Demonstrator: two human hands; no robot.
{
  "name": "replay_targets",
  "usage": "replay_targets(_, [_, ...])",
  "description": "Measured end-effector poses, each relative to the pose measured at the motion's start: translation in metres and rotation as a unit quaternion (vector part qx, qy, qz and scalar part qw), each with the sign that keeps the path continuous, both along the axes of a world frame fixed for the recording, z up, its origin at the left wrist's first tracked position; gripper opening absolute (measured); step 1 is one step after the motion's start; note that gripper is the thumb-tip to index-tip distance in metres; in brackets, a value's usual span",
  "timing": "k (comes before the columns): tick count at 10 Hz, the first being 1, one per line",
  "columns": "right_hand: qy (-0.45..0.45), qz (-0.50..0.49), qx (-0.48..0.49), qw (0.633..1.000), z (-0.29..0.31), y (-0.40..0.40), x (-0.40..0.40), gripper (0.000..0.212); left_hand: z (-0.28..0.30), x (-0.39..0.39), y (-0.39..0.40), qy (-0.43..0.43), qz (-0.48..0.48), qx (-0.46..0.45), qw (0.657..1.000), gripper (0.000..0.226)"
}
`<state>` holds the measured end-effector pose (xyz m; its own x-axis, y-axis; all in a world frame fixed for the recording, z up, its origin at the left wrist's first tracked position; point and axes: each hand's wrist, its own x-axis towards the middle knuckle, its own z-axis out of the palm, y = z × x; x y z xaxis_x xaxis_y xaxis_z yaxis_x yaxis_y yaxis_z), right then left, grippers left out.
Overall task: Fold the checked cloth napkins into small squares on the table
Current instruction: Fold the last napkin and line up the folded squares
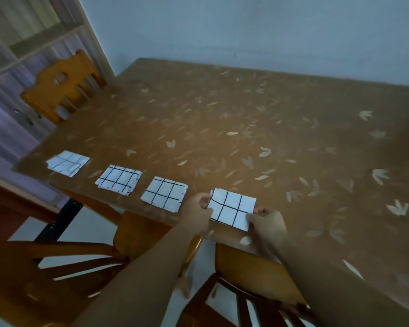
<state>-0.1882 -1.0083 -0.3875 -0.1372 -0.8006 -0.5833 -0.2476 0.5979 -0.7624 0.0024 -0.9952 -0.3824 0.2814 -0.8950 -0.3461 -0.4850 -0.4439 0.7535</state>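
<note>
Head view, left hand (195, 212) pinching the left edge of a folded checked napkin (233, 208), right hand (266, 221) pinching its near right corner, napkin at the table's (269, 138) near edge, three folded napkins (118, 179) in a row to its left

One head-worn wide view — looking forward and down, close over the table (246, 119) edge.

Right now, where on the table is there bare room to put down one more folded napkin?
The table is bare beyond and right of the held napkin. The near edge is crowded: three folded napkins in a row, narrow gaps between.
</note>
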Motion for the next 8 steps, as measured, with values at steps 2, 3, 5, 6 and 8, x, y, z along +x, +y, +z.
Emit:
replay_targets(2, [0.070, 0.011, 0.040, 0.997, -0.019, -0.006, 0.021, 0.006, -0.024, 0.021, -0.006, -0.064, -0.047, -0.001, 0.997, 0.039])
replay_targets(3, [0.112, 0.022, 0.027, 0.993, -0.025, -0.009, 0.026, 0.008, -0.031, 0.021, -0.005, -0.103, -0.075, -0.007, 0.992, 0.042])
replay_targets(5, [0.181, 0.065, 0.010, 0.981, -0.024, -0.012, 0.028, 0.016, -0.038, 0.018, -0.001, -0.160, -0.091, -0.028, 0.983, 0.048])
replay_targets(6, [0.200, 0.088, -0.002, 0.976, -0.018, -0.011, 0.031, 0.014, -0.031, 0.022, 0.005, -0.168, -0.099, -0.032, 0.980, 0.045])
replay_targets(8, [0.284, 0.202, -0.131, 0.928, 0.021, -0.005, 0.033, 0.033, 0.010, 0.043, 0.004, -0.244, -0.157, -0.098, 0.952, 0.031])
